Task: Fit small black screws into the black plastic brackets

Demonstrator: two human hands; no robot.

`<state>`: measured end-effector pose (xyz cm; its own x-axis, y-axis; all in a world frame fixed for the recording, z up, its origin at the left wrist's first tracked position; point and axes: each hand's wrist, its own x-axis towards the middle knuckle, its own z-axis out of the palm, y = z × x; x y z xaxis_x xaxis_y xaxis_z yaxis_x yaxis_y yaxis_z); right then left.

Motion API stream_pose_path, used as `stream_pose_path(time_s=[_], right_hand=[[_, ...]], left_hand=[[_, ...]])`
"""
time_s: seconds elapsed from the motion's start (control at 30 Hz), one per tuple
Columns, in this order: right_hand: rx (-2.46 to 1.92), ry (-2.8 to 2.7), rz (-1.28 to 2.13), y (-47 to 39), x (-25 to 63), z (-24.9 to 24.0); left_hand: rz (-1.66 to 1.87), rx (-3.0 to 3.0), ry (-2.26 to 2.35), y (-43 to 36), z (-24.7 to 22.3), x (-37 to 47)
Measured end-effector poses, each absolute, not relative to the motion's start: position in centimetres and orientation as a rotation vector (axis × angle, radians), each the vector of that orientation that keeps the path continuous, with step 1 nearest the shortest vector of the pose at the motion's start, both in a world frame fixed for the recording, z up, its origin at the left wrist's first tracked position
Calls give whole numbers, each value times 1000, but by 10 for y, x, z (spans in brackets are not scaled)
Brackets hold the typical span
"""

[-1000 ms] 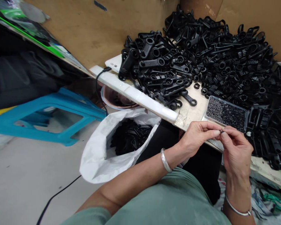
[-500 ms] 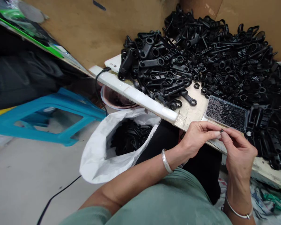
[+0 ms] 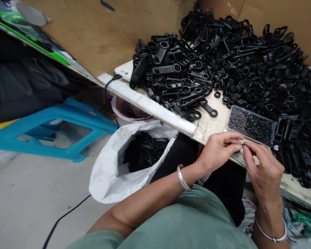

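My left hand (image 3: 219, 148) and my right hand (image 3: 263, 166) meet fingertip to fingertip over the table's front edge. Each is closed in a pinch. A tiny dark piece shows between the fingertips, too small and too covered to name. Just beyond my fingers lies a clear plastic box (image 3: 251, 125), with small grey bits in its left part and small black bits in its right. Behind it a large heap of black plastic parts (image 3: 238, 65), ring-ended arms and short ribbed rings among them, covers much of the table (image 3: 209, 129).
A white sack (image 3: 106, 180) holding black parts stands open below the table, left of my legs. Farther left is a blue plastic stool (image 3: 49, 145). A black cable (image 3: 109, 90) hangs over the white edge strip (image 3: 155, 107). Cardboard walls (image 3: 134, 31) rise behind the heap.
My right hand has tilted and its fingertips have shifted slightly left and up against the left ones. The dark piece between them shows less than before. The left hand has barely moved.
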<state>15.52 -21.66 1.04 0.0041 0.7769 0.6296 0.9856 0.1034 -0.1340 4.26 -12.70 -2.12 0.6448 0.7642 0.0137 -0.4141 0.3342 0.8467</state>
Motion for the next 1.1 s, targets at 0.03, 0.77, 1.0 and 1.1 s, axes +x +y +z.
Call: stream_pose_path(time_s=[0.03,0.77,1.0,1.1], right_hand=[[-1731,-1839,-490,-216,155,10],[-1997,-1620,-189,-243,176,-11],[-1958,-1734,-210,-235,169,-11],[-1925,-1769,-243,-231,167,-12]], left_hand=[[805,976,436,-127,-22,43],[738,2381,566,-106,-46,9],[783,2344,578,-112,-45,9],[787,2341,570,-113,-46,9]])
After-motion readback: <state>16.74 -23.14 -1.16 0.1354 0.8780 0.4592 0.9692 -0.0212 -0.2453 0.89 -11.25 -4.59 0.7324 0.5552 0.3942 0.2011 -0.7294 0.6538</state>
